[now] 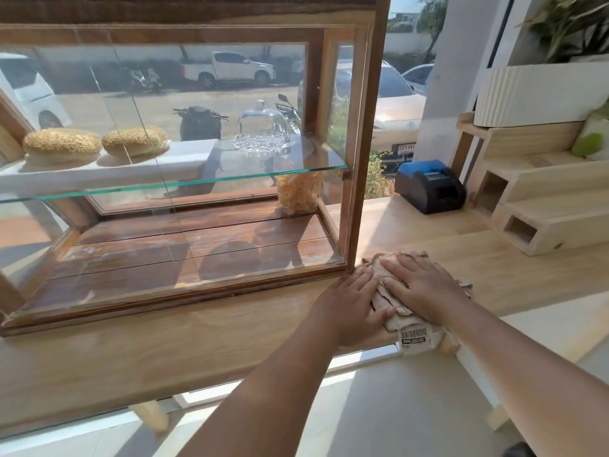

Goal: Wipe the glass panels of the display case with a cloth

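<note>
A wood-framed display case (361, 133) with glass panels stands on the pale wooden counter (164, 344). A glass shelf (230, 178) inside carries two bread loaves and a glass dome dish. Just right of the case's front corner a beige cloth (392, 306) with a barcode tag lies crumpled on the counter. My left hand (349, 305) rests flat on the counter with its fingers against the cloth's left edge. My right hand (425, 285) lies flat on top of the cloth, fingers spread and pointing left toward the case.
A black and blue receipt printer (428, 186) sits behind the cloth near the window. Stepped wooden risers (543, 206) with a white ribbed planter (534, 94) fill the right side. The counter's front edge runs just below my hands, with tiled floor beneath.
</note>
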A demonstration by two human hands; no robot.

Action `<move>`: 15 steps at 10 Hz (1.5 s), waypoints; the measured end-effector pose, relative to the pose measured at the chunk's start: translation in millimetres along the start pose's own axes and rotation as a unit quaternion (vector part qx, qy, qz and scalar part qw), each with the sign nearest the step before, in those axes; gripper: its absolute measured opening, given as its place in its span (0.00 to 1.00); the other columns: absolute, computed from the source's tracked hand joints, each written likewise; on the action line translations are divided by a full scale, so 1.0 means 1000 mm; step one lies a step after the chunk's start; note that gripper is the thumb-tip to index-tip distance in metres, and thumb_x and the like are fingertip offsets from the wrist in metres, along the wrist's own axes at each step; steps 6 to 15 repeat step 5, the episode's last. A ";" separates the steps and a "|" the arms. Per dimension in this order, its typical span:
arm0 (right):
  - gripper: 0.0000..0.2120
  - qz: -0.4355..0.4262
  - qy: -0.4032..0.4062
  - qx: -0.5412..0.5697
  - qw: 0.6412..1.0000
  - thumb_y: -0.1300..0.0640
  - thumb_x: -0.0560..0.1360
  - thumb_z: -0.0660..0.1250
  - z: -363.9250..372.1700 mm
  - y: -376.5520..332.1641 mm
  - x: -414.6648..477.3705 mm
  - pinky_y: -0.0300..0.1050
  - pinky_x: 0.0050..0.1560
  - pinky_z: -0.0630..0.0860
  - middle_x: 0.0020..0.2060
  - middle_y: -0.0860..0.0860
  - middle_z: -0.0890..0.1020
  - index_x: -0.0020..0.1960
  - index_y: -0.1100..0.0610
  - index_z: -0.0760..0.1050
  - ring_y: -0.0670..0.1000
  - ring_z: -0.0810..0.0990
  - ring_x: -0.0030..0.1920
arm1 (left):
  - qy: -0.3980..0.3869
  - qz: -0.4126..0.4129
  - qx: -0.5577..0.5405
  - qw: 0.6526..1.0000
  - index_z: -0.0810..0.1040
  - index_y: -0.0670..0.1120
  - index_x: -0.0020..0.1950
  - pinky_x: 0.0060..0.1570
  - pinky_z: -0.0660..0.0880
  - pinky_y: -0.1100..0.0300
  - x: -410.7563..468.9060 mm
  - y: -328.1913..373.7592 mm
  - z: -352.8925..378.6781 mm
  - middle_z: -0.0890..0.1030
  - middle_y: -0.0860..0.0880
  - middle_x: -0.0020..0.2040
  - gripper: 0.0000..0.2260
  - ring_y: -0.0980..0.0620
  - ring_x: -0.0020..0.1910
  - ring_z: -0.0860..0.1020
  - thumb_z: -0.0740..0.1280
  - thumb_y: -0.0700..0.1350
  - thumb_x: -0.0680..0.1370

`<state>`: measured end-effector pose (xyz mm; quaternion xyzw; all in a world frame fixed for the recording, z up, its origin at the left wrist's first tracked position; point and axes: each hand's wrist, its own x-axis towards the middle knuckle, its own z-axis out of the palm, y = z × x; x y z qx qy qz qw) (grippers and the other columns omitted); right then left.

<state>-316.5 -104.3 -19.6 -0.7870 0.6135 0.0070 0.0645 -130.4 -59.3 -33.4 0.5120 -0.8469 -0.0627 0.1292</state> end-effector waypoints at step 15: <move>0.11 -0.017 0.154 0.084 0.984 0.49 0.81 0.60 0.008 -0.069 -0.017 0.46 0.56 0.74 0.58 0.46 0.79 0.60 0.49 0.76 0.47 0.76 0.54 | 0.015 -0.045 0.014 0.999 0.62 0.47 0.76 0.73 0.52 0.57 -0.100 -0.031 -0.041 0.61 0.51 0.77 0.28 0.50 0.75 0.56 0.56 0.62 0.81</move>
